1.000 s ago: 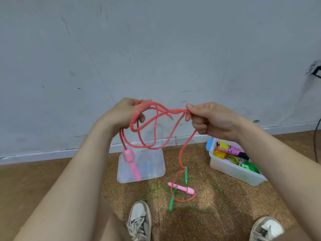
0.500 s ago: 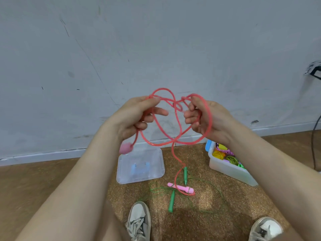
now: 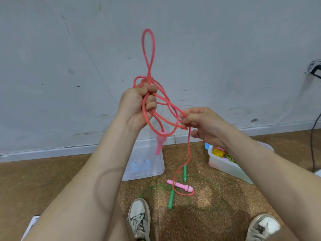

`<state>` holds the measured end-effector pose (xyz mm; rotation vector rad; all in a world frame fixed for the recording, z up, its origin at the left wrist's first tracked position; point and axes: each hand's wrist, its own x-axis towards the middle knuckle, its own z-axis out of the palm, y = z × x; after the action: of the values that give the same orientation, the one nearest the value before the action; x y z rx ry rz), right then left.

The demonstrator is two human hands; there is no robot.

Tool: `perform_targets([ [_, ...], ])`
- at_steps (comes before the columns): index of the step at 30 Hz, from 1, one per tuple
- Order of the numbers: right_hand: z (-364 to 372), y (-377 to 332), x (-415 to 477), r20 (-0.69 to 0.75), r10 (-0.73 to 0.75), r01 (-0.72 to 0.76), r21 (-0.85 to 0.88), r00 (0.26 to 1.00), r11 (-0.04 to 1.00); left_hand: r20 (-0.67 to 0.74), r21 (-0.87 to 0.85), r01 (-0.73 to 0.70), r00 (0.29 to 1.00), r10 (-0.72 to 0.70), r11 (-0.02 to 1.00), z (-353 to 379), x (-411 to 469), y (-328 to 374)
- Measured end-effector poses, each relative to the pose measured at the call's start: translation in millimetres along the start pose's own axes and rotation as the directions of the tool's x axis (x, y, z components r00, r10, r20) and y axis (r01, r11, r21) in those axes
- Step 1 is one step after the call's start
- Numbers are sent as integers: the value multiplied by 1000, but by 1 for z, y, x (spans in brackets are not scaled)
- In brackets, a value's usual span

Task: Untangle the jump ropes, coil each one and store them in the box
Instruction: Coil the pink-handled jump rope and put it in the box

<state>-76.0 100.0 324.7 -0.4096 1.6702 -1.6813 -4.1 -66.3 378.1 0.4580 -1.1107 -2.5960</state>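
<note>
Cork floor (image 3: 52, 173) beneath: red jump rope (image 3: 149, 76) is held aloft, coils gripped in the curled left hand (image 3: 137, 105), one strand pinched by right hand (image 3: 206, 126) fingers (image 3: 192, 113); judged light, springy, best gripped at the bundle.

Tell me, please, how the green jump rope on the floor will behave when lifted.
The green jump rope is probably floppy and light: its thin cord lies in loose loops. It may snag, as the pink handle and red rope lie across it.
</note>
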Motion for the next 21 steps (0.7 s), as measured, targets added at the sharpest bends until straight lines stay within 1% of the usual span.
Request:
perform_targets([
  [2, 1, 9, 6, -38, 14, -10, 107, 999, 994, 87, -138, 28, 996, -16, 990, 0, -1, 3],
  [4, 7, 19, 9, -47, 13, -9, 79, 999, 997, 175, -207, 48, 984, -11, 977, 5, -4, 4],
  [5, 10, 24, 9, -9, 12, -11, 47, 1000, 999, 216, -233, 60, 976, -9, 971, 8, -6, 5],
  [7, 18, 34, 7, 177, 50, -45, -37, 983, 998, 270, -277, 81, 963, -4, 958, 13, -8, 5],
  [9, 27, 39, 4, 378, 139, -85, -155, 915, 984, 308, -315, 99, 951, 3, 944, 13, -8, 8],
  [10, 30, 41, 3, 446, 170, -82, -211, 878, 974, 310, -318, 97, 951, 6, 943, 11, -7, 11],
  [11, 32, 41, 2, 476, 180, -69, -241, 861, 968, 286, -299, 78, 958, 11, 951, 9, -4, 14],
  [12, 32, 39, 1, 476, 178, -72, -232, 861, 970, 226, -235, 30, 974, 24, 972, 6, -1, 18],
  [13, 31, 35, 1, 453, 163, -85, -189, 876, 978, 131, -120, -35, 990, 51, 992, 3, 2, 22],
  [14, 29, 29, 1, 418, 155, -114, -121, 895, 986, 34, 32, -100, 995, 99, 994, -2, 4, 24],
  [15, 27, 22, 0, 387, 161, -156, -44, 908, 987, -54, 207, -137, 987, 151, 969, -7, 5, 24],
  [16, 26, 14, -1, 365, 176, -198, 23, 914, 980, -125, 376, -116, 977, 174, 920, -14, 6, 23],
  [17, 25, 7, -4, 346, 196, -237, 82, 917, 968, -193, 548, -37, 966, 170, 835, -23, 8, 22],
  [18, 25, 1, -7, 331, 212, -271, 141, 920, 952, -255, 733, 77, 952, 169, 676, -33, 9, 22],
  [19, 26, -4, -9, 316, 215, -286, 198, 924, 938, -288, 884, 190, 941, 176, 428, -42, 9, 22],
  [20, 26, -6, -10, 300, 208, -288, 252, 931, 924, -297, 948, 266, 937, 183, 176, -50, 9, 24],
  [21, 27, -7, -10, 283, 196, -282, 305, 939, 910, -295, 955, 298, 939, 176, 9, -54, 7, 26],
])
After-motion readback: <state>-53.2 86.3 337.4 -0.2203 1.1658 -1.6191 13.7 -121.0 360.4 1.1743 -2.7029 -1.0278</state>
